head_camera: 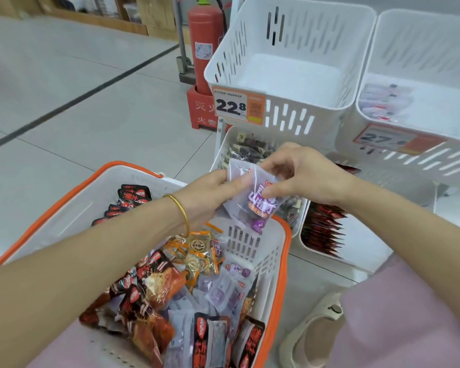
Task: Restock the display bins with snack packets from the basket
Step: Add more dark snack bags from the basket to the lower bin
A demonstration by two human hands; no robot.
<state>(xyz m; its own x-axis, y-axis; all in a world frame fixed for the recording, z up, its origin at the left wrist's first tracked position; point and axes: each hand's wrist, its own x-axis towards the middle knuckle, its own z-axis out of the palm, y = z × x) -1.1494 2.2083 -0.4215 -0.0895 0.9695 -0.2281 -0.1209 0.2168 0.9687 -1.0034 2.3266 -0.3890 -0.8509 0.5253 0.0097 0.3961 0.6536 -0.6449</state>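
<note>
Both hands meet above the basket's (283, 261) far right corner. The left hand (207, 192) pinches the purple packet (258, 205) by its top edge, and the right hand (306, 176) curls round its side, probably steadying it for the bare white bin (290, 75) above.

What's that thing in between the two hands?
A purple and clear snack packet. The left hand pinches one side and the right hand the other, above the far rim of the basket. The head view shows it.
</note>
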